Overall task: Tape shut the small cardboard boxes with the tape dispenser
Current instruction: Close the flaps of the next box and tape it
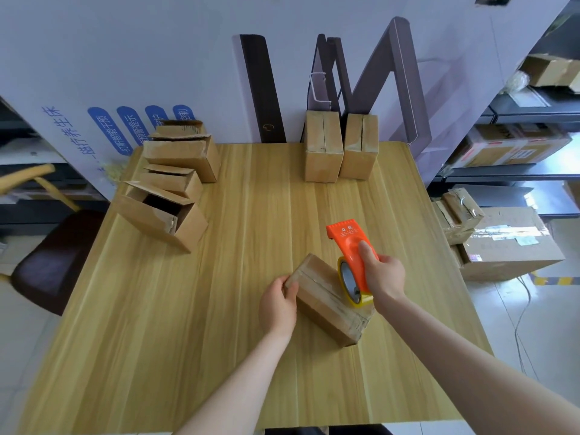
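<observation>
Item: small brown cardboard box (323, 304), flaps closed, lying at an angle on the near-centre of a pale wood-grain table (204, 324); left hand (277, 304) grips its left end, fingers curled over the edge. Item: orange plastic tape dispenser (351, 252) carrying a yellow-cored roll of clear tape, held in the right hand (383, 276), fingers wrapped round the handle, thumb laid along its top; the roll rests on the right end of the box's top face (whether tape already sticks there cannot be told). Hands apart, one at either end of the box. Item: group of open-flapped cardboard boxes (175, 186), far-left corner of the table. Item: pair of upright closed cardboard boxes (340, 147), side by side at the far edge. Item: dark chair (53, 259), left of the table. Item: large taped cartons (502, 246), on the floor to the right
</observation>
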`<state>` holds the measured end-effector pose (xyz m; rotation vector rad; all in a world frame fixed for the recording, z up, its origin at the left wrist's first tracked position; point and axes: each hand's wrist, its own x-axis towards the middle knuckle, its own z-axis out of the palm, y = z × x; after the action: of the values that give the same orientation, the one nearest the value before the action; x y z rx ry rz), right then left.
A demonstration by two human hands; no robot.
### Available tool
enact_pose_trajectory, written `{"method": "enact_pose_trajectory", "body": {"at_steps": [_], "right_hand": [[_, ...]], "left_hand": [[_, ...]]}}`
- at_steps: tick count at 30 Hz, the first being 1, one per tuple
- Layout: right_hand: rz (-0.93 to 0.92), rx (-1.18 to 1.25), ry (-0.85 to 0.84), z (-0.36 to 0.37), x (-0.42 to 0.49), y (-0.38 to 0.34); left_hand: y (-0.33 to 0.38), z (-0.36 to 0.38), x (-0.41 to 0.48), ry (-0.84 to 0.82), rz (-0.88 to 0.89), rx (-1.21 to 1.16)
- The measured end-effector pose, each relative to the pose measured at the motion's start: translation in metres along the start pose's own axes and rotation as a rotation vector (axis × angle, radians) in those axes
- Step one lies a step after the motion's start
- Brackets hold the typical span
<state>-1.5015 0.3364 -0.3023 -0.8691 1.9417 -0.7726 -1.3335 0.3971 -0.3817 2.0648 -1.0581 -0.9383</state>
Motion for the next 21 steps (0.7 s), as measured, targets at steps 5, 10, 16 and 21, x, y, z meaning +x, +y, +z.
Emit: {"method": "enact_pose_trajectory", "body": {"at_steps": [5,10,16,21], "right_hand": [[0.000,0.073,-0.047,-0.008,-0.003,-0.006],[-0.023,0.211,0.007,-0.036,-0.010,-0.010],[-0.145,0.209,-0.079,-0.065,-0.023,-0.017],[-0.228,0.216,-0.169,-0.076,-0.038,-0.023]], "left_hand": [[0.006,-0.005,-0.016,0.063,0.162,0.277],[0.062,0.007,0.010,-0.341,0.617,0.542],[0.052,0.016,0.012,-0.312,0.454,0.813],[0.041,-0.002,0.009,-0.197,0.103,0.708]]}}
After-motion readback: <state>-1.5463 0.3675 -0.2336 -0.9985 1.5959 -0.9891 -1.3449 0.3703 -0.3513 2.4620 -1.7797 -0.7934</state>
